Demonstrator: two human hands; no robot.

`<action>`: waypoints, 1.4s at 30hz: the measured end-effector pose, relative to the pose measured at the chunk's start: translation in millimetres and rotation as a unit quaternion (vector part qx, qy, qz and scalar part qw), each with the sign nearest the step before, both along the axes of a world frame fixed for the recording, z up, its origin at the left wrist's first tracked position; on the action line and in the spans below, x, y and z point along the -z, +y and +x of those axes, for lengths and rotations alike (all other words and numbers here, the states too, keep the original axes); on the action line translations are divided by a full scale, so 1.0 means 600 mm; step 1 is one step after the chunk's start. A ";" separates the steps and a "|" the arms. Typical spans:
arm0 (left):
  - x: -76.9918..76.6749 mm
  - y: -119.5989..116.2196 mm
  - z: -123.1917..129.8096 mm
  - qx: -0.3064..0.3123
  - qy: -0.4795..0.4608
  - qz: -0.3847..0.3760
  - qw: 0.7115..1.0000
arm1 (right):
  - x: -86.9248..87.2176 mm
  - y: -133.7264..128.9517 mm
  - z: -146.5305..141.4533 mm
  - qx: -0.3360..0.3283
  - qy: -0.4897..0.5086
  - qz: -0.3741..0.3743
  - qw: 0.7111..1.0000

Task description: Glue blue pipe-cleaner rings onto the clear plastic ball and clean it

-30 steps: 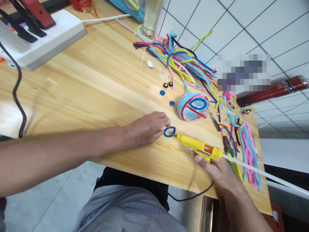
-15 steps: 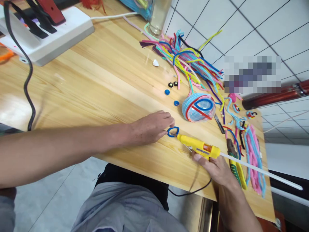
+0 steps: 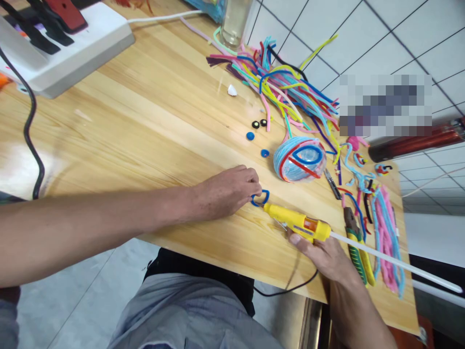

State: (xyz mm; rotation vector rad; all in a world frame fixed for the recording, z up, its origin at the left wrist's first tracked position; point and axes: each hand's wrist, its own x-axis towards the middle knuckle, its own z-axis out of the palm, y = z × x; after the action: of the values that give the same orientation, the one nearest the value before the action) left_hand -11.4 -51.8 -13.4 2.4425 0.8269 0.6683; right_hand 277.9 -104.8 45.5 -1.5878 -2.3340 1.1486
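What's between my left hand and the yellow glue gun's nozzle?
The blue loop spans from your left hand's fingertips to the yellow glue gun's nozzle, in the head view.

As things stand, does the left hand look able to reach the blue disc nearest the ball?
Probably yes: nothing visible stands between the left hand and that blue disc, though it seems to hold the blue loop.

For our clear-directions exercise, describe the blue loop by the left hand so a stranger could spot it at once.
On the wooden table, find the yellow glue gun in the right hand. Its nozzle is by the blue loop, at the fingertips of the left hand. Unlike the blue outline on the ball, it sits between the hands.
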 end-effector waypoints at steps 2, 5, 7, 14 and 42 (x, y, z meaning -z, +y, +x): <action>0.001 0.000 0.000 -0.003 0.008 0.008 1.000 | 0.000 0.000 -0.002 0.001 0.006 -0.001 1.000; 0.002 -0.001 0.000 -0.010 0.015 0.017 1.000 | -0.002 0.001 -0.007 0.008 0.010 -0.002 1.000; 0.002 -0.002 0.000 -0.011 0.016 0.024 1.000 | -0.003 0.001 -0.010 0.005 0.010 0.000 1.000; 0.002 -0.003 0.003 -0.008 0.042 0.044 0.998 | -0.001 0.002 -0.010 -0.011 0.002 0.014 1.000; 0.004 -0.002 0.002 -0.007 0.050 0.049 0.998 | -0.001 0.001 -0.005 -0.028 -0.018 0.015 0.999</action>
State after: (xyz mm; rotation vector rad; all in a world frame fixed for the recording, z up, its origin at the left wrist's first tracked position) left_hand -10.1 -52.7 -15.8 2.5779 0.8705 0.6082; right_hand 275.1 -104.2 46.0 -1.5558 -2.4196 1.0999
